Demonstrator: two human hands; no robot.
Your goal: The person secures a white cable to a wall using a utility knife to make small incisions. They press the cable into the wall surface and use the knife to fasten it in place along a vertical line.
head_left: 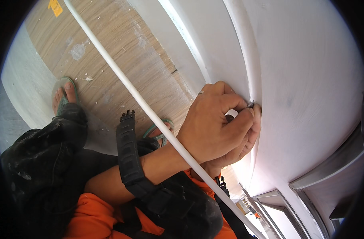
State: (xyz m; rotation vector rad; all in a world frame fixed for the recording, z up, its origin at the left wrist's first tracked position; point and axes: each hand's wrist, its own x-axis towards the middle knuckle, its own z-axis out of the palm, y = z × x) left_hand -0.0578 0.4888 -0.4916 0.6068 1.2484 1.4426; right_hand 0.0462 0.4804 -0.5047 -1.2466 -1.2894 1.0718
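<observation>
My left hand (216, 119) reaches up to a white wall, thumb and forefinger pinched on a small dark piece (251, 104) at the edge of a raised white strip (247, 59). What kind of piece it is cannot be made out. Behind and below it, my right hand (245, 147) is largely hidden; its curled fingers come up beside the left fingertips, close to the strip, and their grip is out of sight. A long white tube (126, 81) slants across the view, passing in front of my left wrist.
A black strap with a buckle (128, 139) hangs across my left forearm. Below lies a wood-patterned floor (110, 47) with white smears and crumbs, and a yellow-orange scrap (55, 7). My feet wear green sandals (64, 93). Metal frames (329, 171) stand at the lower right.
</observation>
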